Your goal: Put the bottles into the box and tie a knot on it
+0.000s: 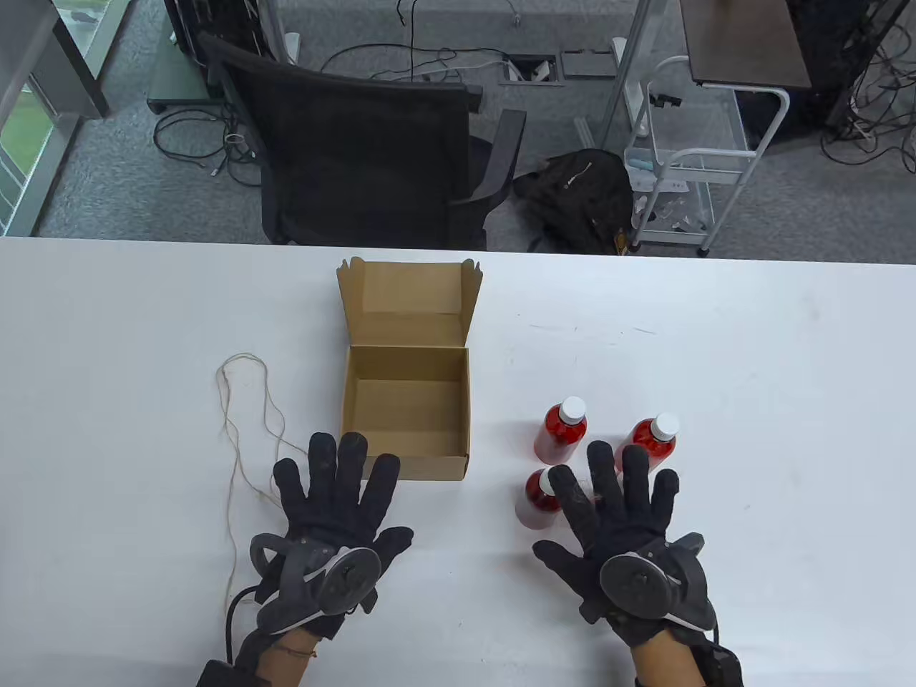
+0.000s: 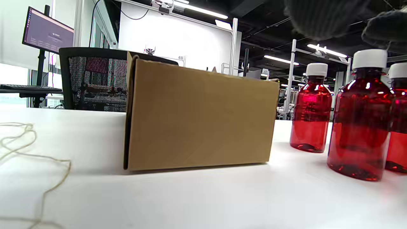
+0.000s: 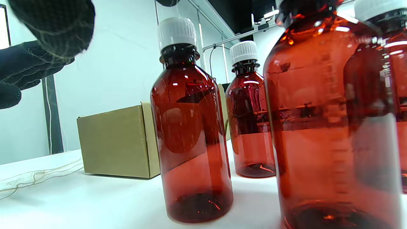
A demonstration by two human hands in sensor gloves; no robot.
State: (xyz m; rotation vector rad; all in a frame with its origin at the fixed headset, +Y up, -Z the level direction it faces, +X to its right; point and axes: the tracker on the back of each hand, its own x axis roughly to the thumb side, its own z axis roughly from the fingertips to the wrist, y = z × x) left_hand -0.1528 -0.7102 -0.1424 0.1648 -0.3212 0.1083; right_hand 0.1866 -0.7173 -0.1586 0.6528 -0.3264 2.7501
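Nothing of the task looks done yet. The box (image 1: pixel 406 411) sits open in the middle of the desk (image 1: pixel 751 343), its lid folded back toward the top of the frame, and the inside shows only bare cardboard. The bottles are all outside it, standing upright in a cluster to the right of the box: one (image 1: pixel 560 431) nearest the box, one (image 1: pixel 650 438) further right, and one (image 1: pixel 538 499) lower in the frame, partly covered by the fingers above it. The right wrist view hints at a fourth bottle at its right edge, but the table view does not confirm the count. The string (image 1: pixel 243 422) lies loose in a long loop at the left of the box, untied.

The left hand (image 1: pixel 336 501) is spread flat at the lower left, fingers straight, grasping nothing; its fingertips reach the near wall of the box, though contact cannot be told. The right hand (image 1: pixel 619 515) is likewise released and spread, fingers straight over the lower bottles, holding none of them.

Everything remains, judging from this: each bottle has to go into the box, the lid must be closed, and the string wound round it and knotted.
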